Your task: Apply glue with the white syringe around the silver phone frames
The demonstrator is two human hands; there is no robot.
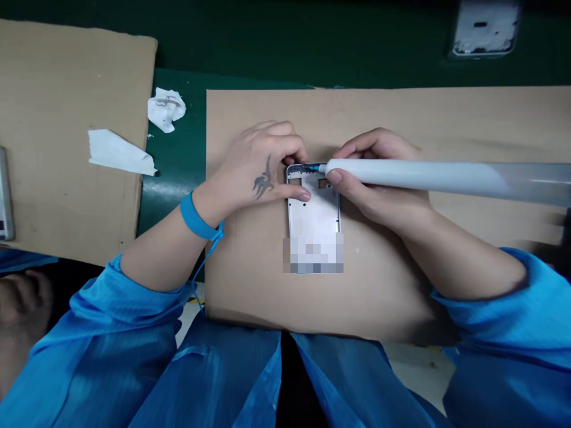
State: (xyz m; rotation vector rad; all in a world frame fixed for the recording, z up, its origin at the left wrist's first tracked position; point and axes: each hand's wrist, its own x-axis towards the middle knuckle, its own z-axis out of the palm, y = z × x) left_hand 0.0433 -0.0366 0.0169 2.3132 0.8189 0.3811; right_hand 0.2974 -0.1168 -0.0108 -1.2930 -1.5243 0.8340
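No readable text, pixelated patch (313,254) on metal phone frame (312,217)

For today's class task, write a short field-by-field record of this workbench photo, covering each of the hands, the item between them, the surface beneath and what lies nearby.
Left hand: left hand grips the metal phone frame; blue wrist strap worn
Right hand: right hand holds a white dispensing syringe
Contact point: blue tip at the frame's top edge
Surface: cardboard sheet on a green bench mat
Nearby: crumpled tissue, torn white paper, second phone frame
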